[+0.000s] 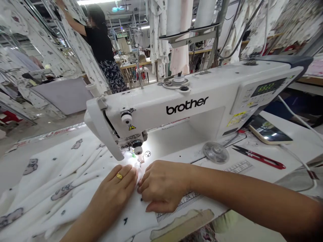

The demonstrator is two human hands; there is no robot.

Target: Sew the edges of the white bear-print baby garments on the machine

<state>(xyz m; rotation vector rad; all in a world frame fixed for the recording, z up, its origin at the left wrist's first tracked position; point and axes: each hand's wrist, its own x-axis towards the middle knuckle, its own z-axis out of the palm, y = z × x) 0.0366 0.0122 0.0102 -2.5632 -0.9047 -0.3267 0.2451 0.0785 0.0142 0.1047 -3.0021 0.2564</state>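
White plush fabric (83, 161) printed with grey bears and small dark marks spreads over the left of the sewing machine table and runs up to the lit needle area. My left hand (114, 185), with a gold ring, has its fingers together and bent on the fabric edge, just in front of the presser foot. Close beside it, my right hand (164, 185) is curled, its fingers closed on the same edge; the fingertips are partly hidden. Above both hands stands the white Brother sewing machine (156, 107), its lamp glaring over the needle.
Right of the machine arm lie a clear round bobbin case (216, 152), red-handled thread snips (259, 157) and a phone (271, 129) with a cable. A ruler strip (181, 203) marks the table's front. Thread cones (174, 16) stand above; a person (101, 47) reaches toward hanging fabric behind.
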